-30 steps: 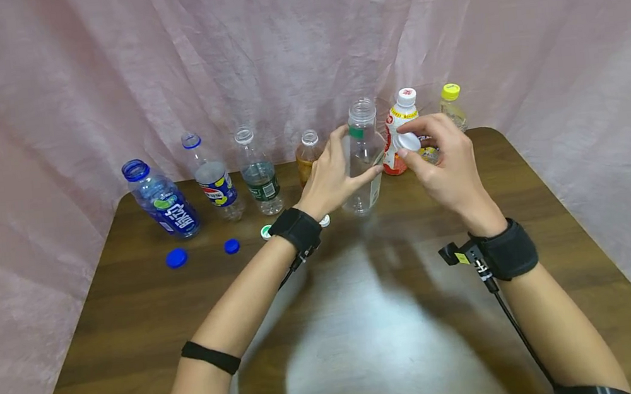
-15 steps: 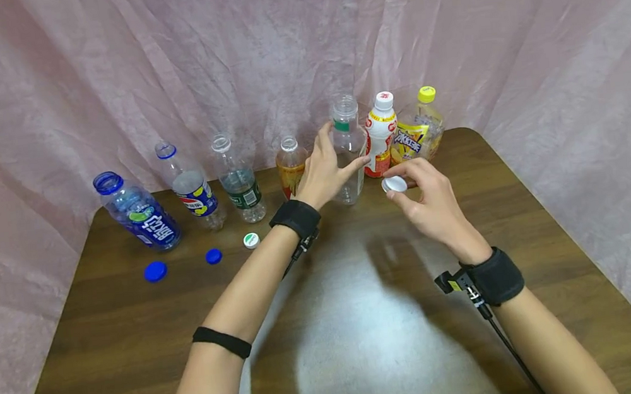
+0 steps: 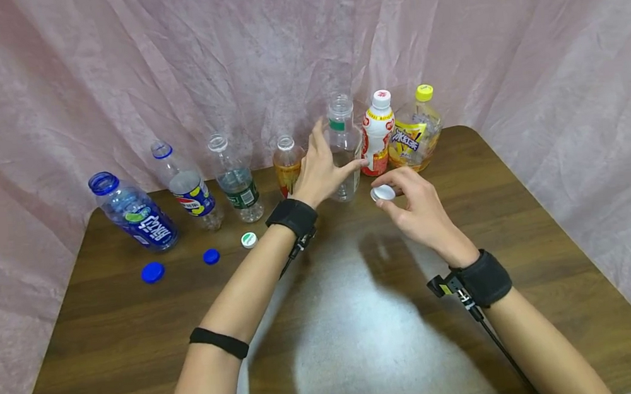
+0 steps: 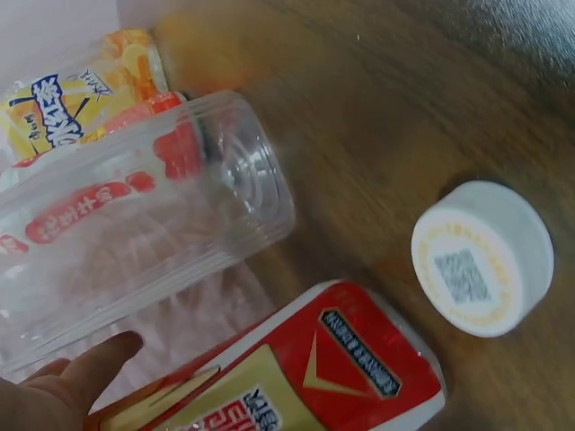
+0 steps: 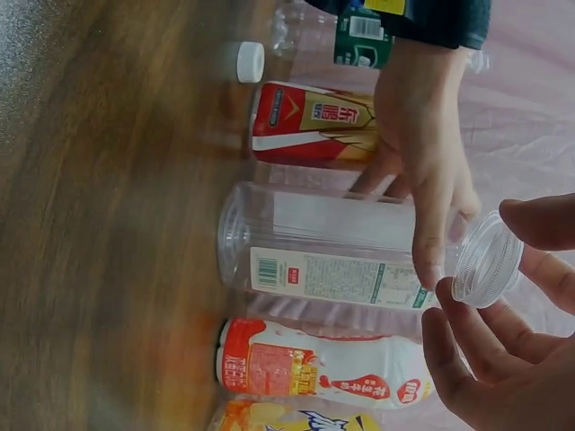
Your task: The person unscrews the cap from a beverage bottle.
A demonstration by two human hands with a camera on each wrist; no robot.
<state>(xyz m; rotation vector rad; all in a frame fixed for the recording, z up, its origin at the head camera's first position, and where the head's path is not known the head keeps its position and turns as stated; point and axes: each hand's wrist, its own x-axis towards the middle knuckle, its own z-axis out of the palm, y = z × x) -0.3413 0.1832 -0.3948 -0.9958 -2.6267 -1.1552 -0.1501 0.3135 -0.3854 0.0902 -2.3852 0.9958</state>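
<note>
In the head view a tall clear bottle stands uncapped on the table. My left hand holds its upper body, the thumb in front and the other fingers behind on the left. To the right, my right hand pinches a round whitish screw cap just above the table. In the right wrist view this cap looks translucent and ridged, between thumb and fingertips. The clear bottle shows its base on the wood in the left wrist view.
Left of the clear bottle stand several uncapped bottles, including a blue-labelled one and an amber one. Loose caps, one of them blue, one white, lie before them. A red-white bottle and a yellow-capped bottle stand right.
My right hand has lowered with the cap, from beside the clear bottle's upper part down towards the table. My left hand stays at the bottle. The head view has shifted.
</note>
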